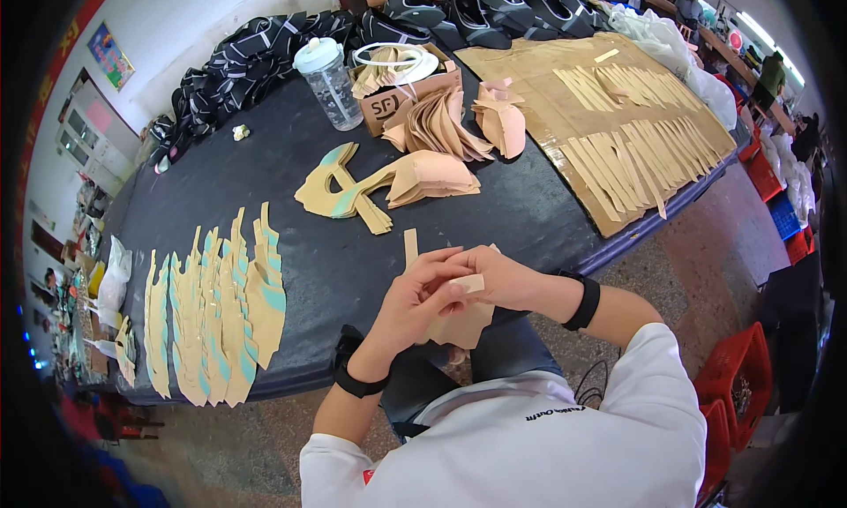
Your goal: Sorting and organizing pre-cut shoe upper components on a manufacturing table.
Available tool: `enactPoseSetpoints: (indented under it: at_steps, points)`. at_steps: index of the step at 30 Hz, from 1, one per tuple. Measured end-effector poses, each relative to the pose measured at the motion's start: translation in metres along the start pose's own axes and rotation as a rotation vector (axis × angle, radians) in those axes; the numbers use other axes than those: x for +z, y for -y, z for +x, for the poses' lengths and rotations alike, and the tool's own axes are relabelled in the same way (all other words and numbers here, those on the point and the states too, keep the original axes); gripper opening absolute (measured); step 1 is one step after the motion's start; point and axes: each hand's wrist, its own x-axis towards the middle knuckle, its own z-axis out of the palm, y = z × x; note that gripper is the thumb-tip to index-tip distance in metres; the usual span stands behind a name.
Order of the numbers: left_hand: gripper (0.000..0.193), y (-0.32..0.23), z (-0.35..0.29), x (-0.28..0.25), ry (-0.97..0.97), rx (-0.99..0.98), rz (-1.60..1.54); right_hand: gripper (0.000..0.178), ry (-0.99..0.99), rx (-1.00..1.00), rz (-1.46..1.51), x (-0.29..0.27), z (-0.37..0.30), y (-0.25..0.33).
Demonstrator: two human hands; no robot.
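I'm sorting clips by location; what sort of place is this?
Probably a shoe workshop: heaped black shoe parts, a row of cut tan pieces, and narrow strips laid out on cardboard.

Tan piece [465, 326] between both hands [413, 295] [499, 277]

Left forearm [347, 422] and right forearm [623, 319] angled inward; left grip [416, 295] and right grip [499, 279] meet in front of torso [520, 451], fingers [435, 260] curled, overlapping; left thumb [445, 295] pointing right.

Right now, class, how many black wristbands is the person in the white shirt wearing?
2: one black wristband behind the left hand, and a second black wristband behind the right hand. The underside of each is hidden.
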Motion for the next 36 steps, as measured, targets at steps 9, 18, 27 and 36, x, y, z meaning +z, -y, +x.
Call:
enactPoseSetpoints:
  at_steps: [9,18,27,36]
  points:
    - [0.012,0.0,-0.002,-0.014,-0.281,-0.126,0.093,0.018,-0.343,-0.003,-0.478,-0.005,-0.007,-0.009]
    - [0.017,0.013,0.025,-0.029,-0.007,-0.333,0.272,0.02,-0.236,-0.539,-1.476,-0.025,-0.036,-0.039]
    - [0.018,0.024,0.04,-0.024,0.012,-0.405,0.408,0.027,-0.21,-0.577,-1.514,-0.029,-0.041,-0.042]
    - [0.018,0.028,0.044,-0.023,0.008,-0.396,0.442,0.027,-0.216,-0.571,-1.487,-0.029,-0.041,-0.039]
